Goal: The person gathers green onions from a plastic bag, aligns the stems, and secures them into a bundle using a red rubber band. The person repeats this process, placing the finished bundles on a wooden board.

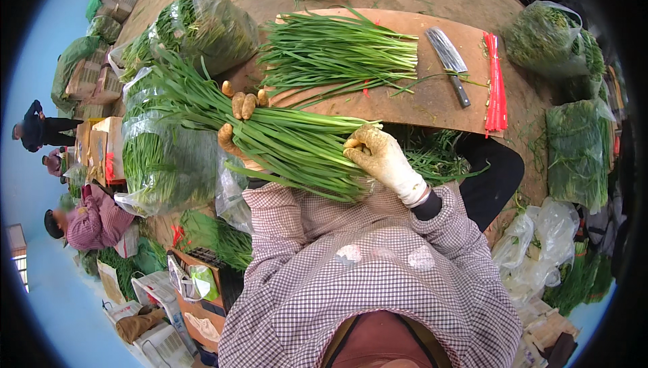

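Both my hands wear stained work gloves. A bunch of garlic chives (288, 132) lies across them above my lap, leaf tips to the left and pale stalk ends to the right. My left hand (242, 107) wraps around the leafy part, with the fingertips showing over it. At the pale ends, my right hand (382, 160) has its fingers curled onto some stalks. Beyond the bunch, a pile of chives (344, 54) rests on a wooden board (324, 102). To its right lie a cleaver (448, 57) with a black handle and a bundle of red ties (493, 84).
Plastic bags packed with greens (167, 150) stand close on my left. More bagged greens (577, 150) and crumpled clear plastic (536, 246) are on the right. Loose leaves (430, 158) lie under the board's near edge. A seated person (96, 221) and others are at the far left.
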### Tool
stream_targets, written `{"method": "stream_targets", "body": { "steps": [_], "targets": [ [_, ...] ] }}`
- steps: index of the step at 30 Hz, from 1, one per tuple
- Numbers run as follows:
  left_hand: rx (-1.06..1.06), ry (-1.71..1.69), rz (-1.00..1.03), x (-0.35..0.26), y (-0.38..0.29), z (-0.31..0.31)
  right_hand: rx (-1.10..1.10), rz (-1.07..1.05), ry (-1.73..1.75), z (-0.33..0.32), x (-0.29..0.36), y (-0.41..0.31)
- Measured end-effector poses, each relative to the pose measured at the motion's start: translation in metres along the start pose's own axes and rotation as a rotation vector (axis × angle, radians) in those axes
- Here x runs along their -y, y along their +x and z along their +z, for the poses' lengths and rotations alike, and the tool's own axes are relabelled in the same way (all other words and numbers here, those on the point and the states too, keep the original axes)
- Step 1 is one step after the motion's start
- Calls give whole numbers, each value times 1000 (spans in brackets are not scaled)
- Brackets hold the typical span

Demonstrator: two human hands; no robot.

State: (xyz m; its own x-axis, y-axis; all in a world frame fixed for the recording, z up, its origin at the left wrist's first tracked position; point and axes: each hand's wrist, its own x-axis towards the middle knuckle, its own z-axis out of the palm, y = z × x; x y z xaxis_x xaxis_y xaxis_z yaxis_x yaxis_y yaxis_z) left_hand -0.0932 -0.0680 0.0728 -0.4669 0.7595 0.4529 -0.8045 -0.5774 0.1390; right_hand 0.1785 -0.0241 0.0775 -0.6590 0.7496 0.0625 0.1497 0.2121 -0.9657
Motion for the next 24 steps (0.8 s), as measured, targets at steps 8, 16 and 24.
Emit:
{"method": "stream_targets", "body": {
  "steps": [8, 16, 24],
  "targets": [
    [-62, 99, -49, -24, -16, -2, 251, 298, 646, -19, -9, 16],
    [-162, -115, 143, -48, -26, -21, 323, 207, 837, -22, -9, -7],
    [-171, -108, 202, -97, -25, -48, 440, 466, 19, -92, -53, -60]
  ]
}}
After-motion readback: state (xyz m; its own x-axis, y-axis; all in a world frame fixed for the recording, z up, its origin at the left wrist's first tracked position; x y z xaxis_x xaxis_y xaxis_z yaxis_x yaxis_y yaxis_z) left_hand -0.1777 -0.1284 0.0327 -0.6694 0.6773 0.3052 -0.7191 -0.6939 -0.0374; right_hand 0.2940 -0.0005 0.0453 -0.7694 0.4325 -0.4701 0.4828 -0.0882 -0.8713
